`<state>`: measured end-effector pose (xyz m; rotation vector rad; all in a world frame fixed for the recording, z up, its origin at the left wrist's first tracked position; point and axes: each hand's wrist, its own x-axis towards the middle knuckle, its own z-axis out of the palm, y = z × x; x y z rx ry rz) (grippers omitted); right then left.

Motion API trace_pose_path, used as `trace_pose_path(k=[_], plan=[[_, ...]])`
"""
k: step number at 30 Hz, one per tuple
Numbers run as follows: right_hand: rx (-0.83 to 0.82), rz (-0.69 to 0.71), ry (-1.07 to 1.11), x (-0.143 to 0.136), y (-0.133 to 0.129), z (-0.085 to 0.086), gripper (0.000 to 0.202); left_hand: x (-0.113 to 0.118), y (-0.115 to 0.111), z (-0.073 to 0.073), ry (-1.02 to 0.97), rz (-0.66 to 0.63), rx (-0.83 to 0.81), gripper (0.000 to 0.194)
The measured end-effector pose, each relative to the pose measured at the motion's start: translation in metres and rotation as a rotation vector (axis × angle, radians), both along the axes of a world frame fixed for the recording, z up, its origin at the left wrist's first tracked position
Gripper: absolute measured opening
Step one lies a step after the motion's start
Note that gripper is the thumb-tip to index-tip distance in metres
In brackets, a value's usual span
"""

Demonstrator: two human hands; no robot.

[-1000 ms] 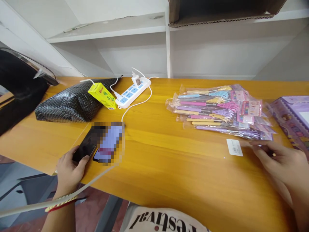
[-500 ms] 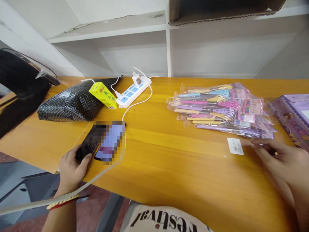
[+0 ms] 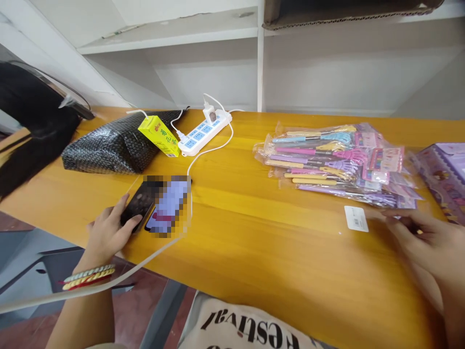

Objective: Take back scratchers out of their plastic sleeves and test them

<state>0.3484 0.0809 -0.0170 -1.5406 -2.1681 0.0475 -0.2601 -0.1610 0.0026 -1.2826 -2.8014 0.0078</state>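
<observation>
Phone [image 3: 140, 206] under left hand [image 3: 107, 232], apparently.

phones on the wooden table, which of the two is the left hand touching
The dark black phone, the outer one nearest the table edge; the left hand rests on it, while the lit-screen phone beside it lies untouched.

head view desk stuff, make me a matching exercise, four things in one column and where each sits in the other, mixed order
Things:
1. yellow drink carton
2. white power strip
3. dark phone
4. barcode label

Places:
A. under the left hand's fingers, near the desk edge
B. leaning on the black padded bag
C. on a clear packet by the right hand
D. at the back of the desk, chargers plugged in

Pairs: 1-B, 2-D, 3-A, 4-C
</observation>
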Motion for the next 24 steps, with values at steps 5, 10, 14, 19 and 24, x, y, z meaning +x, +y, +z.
trace_pose_path(k=[5,10,14,19,24], plan=[[0.004,0.021,0.0,-0.002,0.001,0.0,0.032,-0.007,-0.034,-0.011,-0.119,-0.231,0.281,0.055],[-0.012,0.038,0.014,-0.002,0.001,-0.003,0.031,-0.005,-0.043,-0.014,-0.13,-0.255,0.311,0.039],[-0.034,0.026,0.01,0.001,0.001,-0.006,0.031,-0.011,-0.031,-0.012,-0.104,-0.224,0.266,0.053],[-0.039,0.023,0.007,0.001,0.001,-0.008,0.03,-0.014,-0.001,-0.003,-0.044,-0.076,-0.025,0.062],[-0.05,0.007,0.014,0.001,0.001,-0.008,0.03,-0.01,0.008,0.0,-0.009,-0.06,-0.139,0.058]])
